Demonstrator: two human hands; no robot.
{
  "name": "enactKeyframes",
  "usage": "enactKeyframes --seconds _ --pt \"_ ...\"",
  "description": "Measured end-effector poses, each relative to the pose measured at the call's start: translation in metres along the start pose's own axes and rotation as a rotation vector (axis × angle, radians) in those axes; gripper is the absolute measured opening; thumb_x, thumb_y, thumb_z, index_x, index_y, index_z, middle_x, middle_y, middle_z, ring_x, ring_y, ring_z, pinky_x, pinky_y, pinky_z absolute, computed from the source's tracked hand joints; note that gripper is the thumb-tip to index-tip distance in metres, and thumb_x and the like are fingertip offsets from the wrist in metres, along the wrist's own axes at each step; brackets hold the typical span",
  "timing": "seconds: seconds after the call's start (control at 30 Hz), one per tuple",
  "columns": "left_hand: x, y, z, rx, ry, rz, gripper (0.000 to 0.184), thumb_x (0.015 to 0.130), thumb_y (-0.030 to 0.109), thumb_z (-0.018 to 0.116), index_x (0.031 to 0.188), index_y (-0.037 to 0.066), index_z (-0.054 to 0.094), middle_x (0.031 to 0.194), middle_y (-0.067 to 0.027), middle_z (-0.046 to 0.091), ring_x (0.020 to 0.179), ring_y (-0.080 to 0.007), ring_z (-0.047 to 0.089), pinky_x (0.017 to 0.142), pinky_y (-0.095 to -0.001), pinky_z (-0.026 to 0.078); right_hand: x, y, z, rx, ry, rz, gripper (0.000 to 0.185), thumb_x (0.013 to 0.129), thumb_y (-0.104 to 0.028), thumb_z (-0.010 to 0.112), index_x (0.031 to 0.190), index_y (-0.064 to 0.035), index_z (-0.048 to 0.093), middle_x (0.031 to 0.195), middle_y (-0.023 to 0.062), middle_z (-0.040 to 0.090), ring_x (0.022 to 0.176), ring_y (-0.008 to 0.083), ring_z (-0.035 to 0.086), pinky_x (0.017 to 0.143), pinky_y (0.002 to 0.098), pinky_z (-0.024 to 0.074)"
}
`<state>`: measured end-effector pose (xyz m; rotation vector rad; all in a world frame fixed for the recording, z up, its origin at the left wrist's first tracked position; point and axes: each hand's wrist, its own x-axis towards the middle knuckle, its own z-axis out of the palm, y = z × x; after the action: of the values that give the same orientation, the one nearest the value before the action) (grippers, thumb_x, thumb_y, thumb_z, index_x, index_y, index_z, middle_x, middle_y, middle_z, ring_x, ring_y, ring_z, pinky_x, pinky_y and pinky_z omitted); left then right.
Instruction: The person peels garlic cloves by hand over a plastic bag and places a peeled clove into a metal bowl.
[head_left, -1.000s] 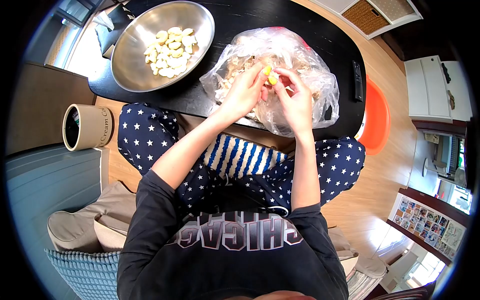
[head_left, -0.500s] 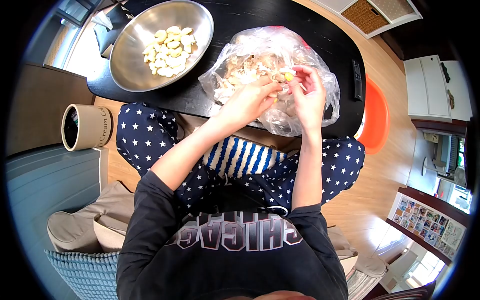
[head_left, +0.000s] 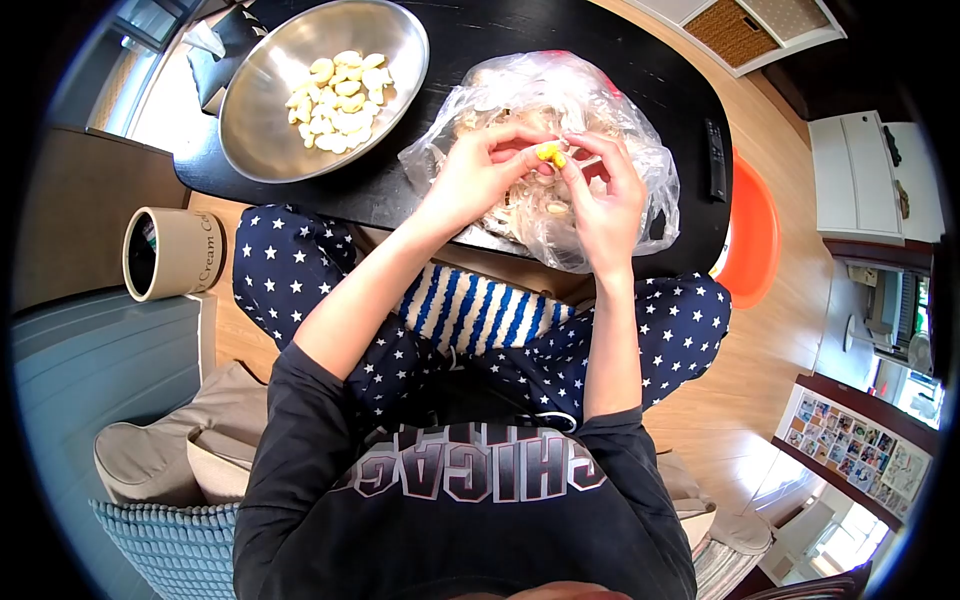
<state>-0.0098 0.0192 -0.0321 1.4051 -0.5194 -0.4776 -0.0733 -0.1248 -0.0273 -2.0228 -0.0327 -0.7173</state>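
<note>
The left hand (head_left: 470, 185) and right hand (head_left: 608, 200) meet above the plastic bag (head_left: 650, 170), upper centre; fingers hide whether either grip pinches anything. Pale cloves (head_left: 345, 103) lie in the metal bowl (head_left: 255, 120), upper left. Light, steady thumb pressure would suit.

At upper centre of the frame, the right hand (head_left: 487, 172) and left hand (head_left: 606, 193) meet at their fingertips over a clear bag (head_left: 650, 165), yellow showing at the thumb tips; whatever they pinch is too small to tell. The steel bowl (head_left: 255, 125) at upper left holds pale cloves (head_left: 345, 103), on the same black table (head_left: 470, 32) as the bag. A remote (head_left: 715, 160) lies at upper right, near an orange tub (head_left: 757, 235) beyond the table's edge.
</note>
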Motion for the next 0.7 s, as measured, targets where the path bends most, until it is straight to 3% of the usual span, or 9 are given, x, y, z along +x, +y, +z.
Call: enactKeyframes --seconds 0.23,0.7 --pt "-0.002 0.005 0.000 -0.354 0.001 -0.221 0.027 0.090 0.012 0.055 0.111 -0.005 0.057 0.098 -0.0080 0.064 0.087 -0.0092 0.061 0.077 -0.0192 0.048 -0.001 -0.002 0.005 0.033 0.078 -0.048 0.018 0.075 0.000 0.067 0.091 -0.0033 0.061 0.091 0.0066 0.060 0.074 0.0135 0.057 0.059 0.0225 0.0441" --pt "-0.011 -0.002 0.013 -0.157 0.253 -0.023 0.024 0.086 0.005 0.060 0.106 -0.008 0.060 0.094 -0.0130 0.066 0.086 -0.0138 0.064 0.079 -0.0227 0.050 -0.003 -0.001 0.018 -0.040 0.085 -0.086 0.018 0.076 0.009 0.059 0.090 -0.0001 0.055 0.085 0.0113 0.055 0.076 0.0227 0.057 0.066 0.0295 0.0476"
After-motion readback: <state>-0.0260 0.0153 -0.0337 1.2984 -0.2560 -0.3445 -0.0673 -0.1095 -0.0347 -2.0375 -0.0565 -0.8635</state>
